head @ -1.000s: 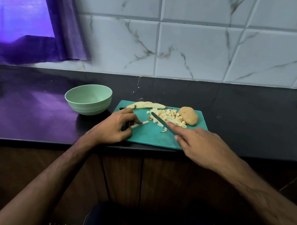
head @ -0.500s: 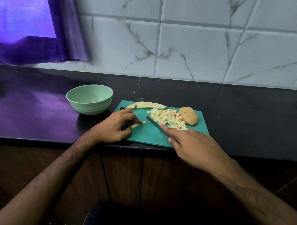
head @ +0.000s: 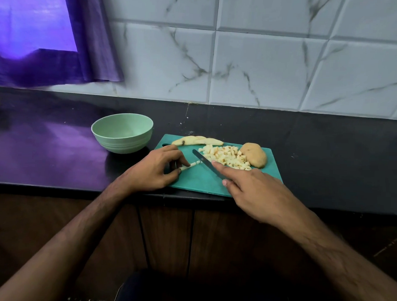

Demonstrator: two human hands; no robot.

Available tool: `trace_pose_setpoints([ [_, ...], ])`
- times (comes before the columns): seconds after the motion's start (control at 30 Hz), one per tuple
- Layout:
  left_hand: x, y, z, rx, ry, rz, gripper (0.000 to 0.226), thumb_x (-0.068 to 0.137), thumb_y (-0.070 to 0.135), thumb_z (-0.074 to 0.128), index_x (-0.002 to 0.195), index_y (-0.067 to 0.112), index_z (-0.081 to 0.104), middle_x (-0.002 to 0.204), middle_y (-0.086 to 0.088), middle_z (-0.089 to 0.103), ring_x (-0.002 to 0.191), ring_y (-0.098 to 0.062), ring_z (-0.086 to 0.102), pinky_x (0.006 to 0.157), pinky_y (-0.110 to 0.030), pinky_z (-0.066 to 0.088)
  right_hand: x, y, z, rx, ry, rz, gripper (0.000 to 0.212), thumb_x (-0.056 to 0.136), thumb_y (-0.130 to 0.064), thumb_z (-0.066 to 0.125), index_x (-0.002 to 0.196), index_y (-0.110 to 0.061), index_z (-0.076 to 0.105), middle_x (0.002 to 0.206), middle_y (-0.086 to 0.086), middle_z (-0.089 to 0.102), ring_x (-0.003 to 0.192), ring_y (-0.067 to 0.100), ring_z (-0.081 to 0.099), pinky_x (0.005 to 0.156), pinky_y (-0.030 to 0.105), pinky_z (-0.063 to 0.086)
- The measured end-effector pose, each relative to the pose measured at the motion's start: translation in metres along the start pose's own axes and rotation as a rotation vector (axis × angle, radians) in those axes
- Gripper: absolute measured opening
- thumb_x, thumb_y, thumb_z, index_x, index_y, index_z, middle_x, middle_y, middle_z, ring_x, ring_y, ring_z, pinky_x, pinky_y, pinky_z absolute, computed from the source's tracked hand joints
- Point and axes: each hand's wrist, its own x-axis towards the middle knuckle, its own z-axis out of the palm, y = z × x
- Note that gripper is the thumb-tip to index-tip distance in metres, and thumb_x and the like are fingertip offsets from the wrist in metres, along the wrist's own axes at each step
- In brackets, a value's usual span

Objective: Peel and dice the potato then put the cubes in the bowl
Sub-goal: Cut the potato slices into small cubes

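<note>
A teal cutting board lies on the dark counter. My left hand pinches a thin pale potato strip flat on the board. My right hand grips a knife, index finger laid along the blade's spine, the blade meeting the strip's free end. Behind the blade lies a pile of potato cubes. An unpeeled potato piece sits at the board's right. Peeled slices rest along the far edge. The pale green bowl stands left of the board and looks empty.
The counter's front edge runs just under my wrists, with dark cabinet doors below. A marble-tiled wall rises behind the counter. A purple curtain hangs at the far left.
The knife has slid left from the cube pile to the end of the strip. My left hand has kept its hold on the strip, which now looks shorter.
</note>
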Motion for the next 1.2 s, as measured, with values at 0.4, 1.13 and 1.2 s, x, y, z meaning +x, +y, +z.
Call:
trace_pose_setpoints([
  [0.4, 0.0, -0.005, 0.001, -0.001, 0.053, 0.011, 0.007, 0.09, 0.012, 0.075, 0.093, 0.017, 0.071, 0.087, 0.01, 0.059, 0.082, -0.005, 0.056, 0.071, -0.01, 0.038, 0.009, -0.005, 0.004, -0.008, -0.009, -0.003, 0.05, 0.11, -0.042, 0.031, 0.156, -0.055, 0.017, 0.074, -0.013, 0.047, 0.065, 0.005, 0.046, 0.061, 0.03, 0.036],
  [1.13, 0.002, -0.01, 0.003, -0.026, 0.055, 0.006, 0.006, 0.089, 0.012, 0.077, 0.091, 0.017, 0.072, 0.09, 0.014, 0.063, 0.085, -0.002, 0.058, 0.073, -0.01, 0.038, 0.005, -0.014, 0.009, -0.037, -0.026, -0.028, 0.051, 0.11, -0.041, 0.031, 0.157, -0.052, 0.014, 0.073, -0.009, 0.049, 0.066, 0.004, 0.045, 0.061, 0.031, 0.036],
  [1.2, 0.002, -0.01, 0.003, -0.023, 0.057, 0.007, 0.006, 0.09, 0.012, 0.077, 0.091, 0.016, 0.073, 0.09, 0.014, 0.062, 0.085, -0.001, 0.057, 0.073, -0.01, 0.039, 0.006, -0.015, 0.008, -0.046, -0.035, -0.028, 0.051, 0.11, -0.041, 0.032, 0.158, -0.051, 0.015, 0.072, -0.009, 0.049, 0.065, 0.004, 0.045, 0.059, 0.03, 0.034],
])
